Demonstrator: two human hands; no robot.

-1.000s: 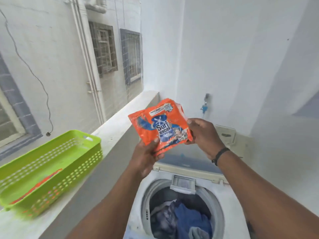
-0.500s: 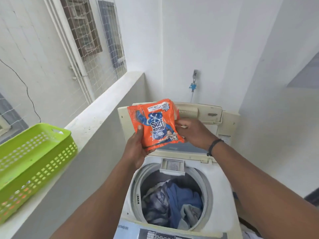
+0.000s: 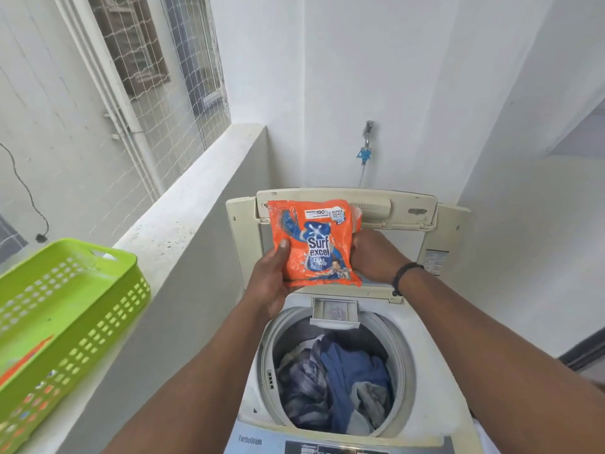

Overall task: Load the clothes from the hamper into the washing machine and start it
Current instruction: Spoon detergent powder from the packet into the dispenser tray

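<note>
Orange crinkled plastic detergent pouch (image 3: 316,244), glossy, roughly rectangular, held upright over the rear of the machine. Printed on its face: "Surf excel" in white on a blue splash, "Quick Wash" below, "100%" and "Super Soak Tech" along the top; smaller print unreadable.

Left hand (image 3: 270,283): at 8 o'clock of the pouch, thumb laid on the front of its left edge, fingers curled behind, gripping it.

Right hand (image 3: 373,257): at 3 o'clock of the pouch, fingers tucked behind its right edge and holding it; a dark band circles the wrist.

White top-loading washing machine (image 3: 432,381): smooth moulded plastic, yellowed cream lid (image 3: 347,204) raised upright at the back, directly behind the pouch. "TurboDrum" reads on the front panel at 6 o'clock. A small rectangular dispenser tray (image 3: 334,311) sits at the drum's 12 o'clock rim, just below the hands.

Blue and grey crumpled clothes (image 3: 337,381): soft folded fabric, lying inside the round drum, below both hands and apart from them.

Lime-green perforated plastic basket (image 3: 65,309): rectangular, with cut-out handle, resting on the rough white concrete parapet ledge (image 3: 183,224) at 9 o'clock, well apart from the hands; something orange shows within it.

Metal tap with blue fitting (image 3: 366,149): on the white wall at 12 o'clock, above the lid.
</note>
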